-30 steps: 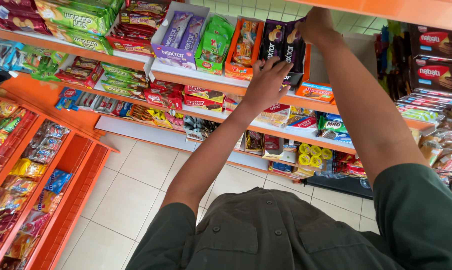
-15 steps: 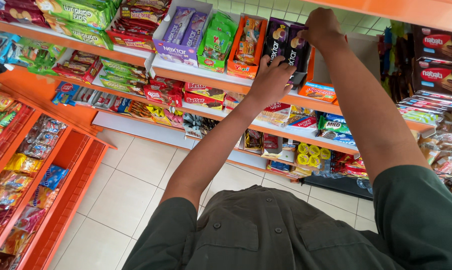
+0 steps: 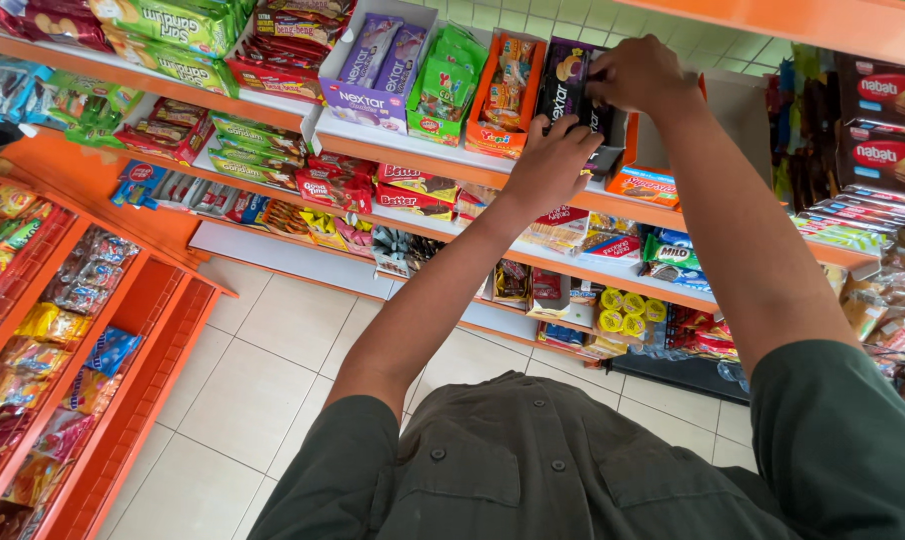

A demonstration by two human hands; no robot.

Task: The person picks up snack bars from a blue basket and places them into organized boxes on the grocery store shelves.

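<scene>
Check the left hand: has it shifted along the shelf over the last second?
No, hardly: the left hand stays pressed on the dark snack box, just right of the orange display box, as in the earlier pictures. The right hand grips the box's top.

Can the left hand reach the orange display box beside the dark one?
Probably yes. The left hand is already at the dark display box, and the orange display box stands right next to it, with nothing in between.

Orange metal store shelves (image 3: 393, 150) carry a dark purple-and-black cardboard snack box (image 3: 573, 95), a purple-and-white carton (image 3: 373, 65), green packets (image 3: 443, 85) and an orange carton (image 3: 503, 100). Olive-green buttoned shirt (image 3: 533, 470). Cream tiled floor (image 3: 263, 380).
</scene>
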